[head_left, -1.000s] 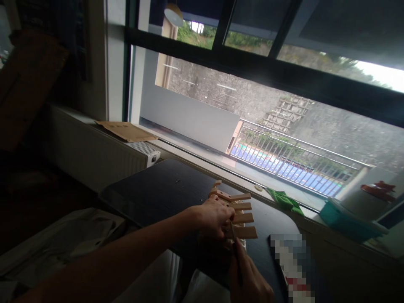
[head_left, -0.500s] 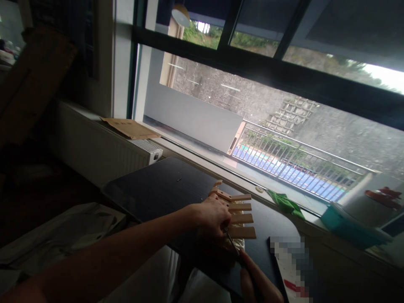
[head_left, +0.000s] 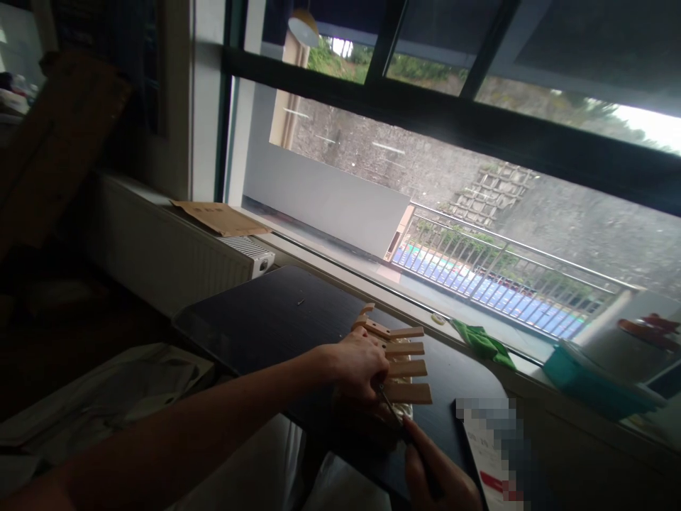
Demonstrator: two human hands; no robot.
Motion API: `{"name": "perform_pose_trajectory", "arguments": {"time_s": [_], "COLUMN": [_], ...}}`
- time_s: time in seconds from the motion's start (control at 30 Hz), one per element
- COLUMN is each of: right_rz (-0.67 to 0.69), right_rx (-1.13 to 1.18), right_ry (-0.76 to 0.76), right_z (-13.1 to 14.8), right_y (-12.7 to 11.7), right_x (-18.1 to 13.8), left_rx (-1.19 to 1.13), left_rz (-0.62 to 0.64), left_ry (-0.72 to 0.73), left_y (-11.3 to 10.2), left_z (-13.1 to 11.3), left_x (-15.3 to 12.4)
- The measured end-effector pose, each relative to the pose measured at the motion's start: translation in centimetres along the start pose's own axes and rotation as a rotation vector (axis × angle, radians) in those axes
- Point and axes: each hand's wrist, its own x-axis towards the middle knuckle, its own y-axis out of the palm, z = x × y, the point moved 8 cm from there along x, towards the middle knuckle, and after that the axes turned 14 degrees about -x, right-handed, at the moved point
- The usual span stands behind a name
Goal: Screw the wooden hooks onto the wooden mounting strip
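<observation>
My left hand is closed over a pale wooden piece, whose flat slats stick out to the right like comb teeth. Small dark holes show in the wood near the knuckles. Beneath the slats lies something shiny and crinkled, partly covered by them. A screwdriver with a thin metal shaft and a dark handle is gripped in my right hand. Its tip reaches the wood right beside my left fingers; the exact contact point is hidden.
The dark table stands against a window sill, with a small screw-like bit on it. A phone-like slab, partly blurred out, lies at the right. On the sill are a green cloth and a teal container; a brown envelope rests by the radiator.
Both hands keep nearly the same place and grip. Only a very slight shift of the view and of my right hand on the screwdriver shows.
</observation>
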Motion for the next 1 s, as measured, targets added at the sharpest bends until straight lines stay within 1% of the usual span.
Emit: {"name": "perform_pose_trajectory", "arguments": {"time_s": [0.17,0.27,0.37,0.53,0.73,0.83,0.9,1.0], "right_rz": [0.029,0.003,0.023,0.118,0.143,0.156,0.183,0.263], "right_rx": [-0.05,-0.11,-0.138,-0.077,0.013,-0.009,-0.01,0.007], "right_ry": [-0.019,-0.027,0.012,0.087,0.109,0.131,0.123,0.061], "right_z": [0.4,0.7,0.5,0.0,-0.4,-0.5,-0.2,0.3], "right_y": [0.1,-0.4,-0.8,-0.8,-0.6,-0.2,0.3,0.7], "right_x": [0.2,0.2,0.4,0.9,1.0,1.0,1.2,1.8], "left_rx": [0.01,0.008,0.004,0.019,0.019,0.011,0.009,0.011], "left_rz": [0.001,-0.007,0.001,-0.003,0.009,0.003,0.005,0.01], "left_ry": [-0.009,-0.001,0.016,0.012,0.006,0.015,0.017,0.012], "left_y": [0.0,0.1,0.2,0.2,0.3,0.2,0.2,0.3], "left_z": [0.0,0.0,-0.1,-0.1,-0.1,-0.1,0.0,0.1], "left_x": [0.0,0.0,0.1,0.1,0.1,0.1,0.2,0.2]}}
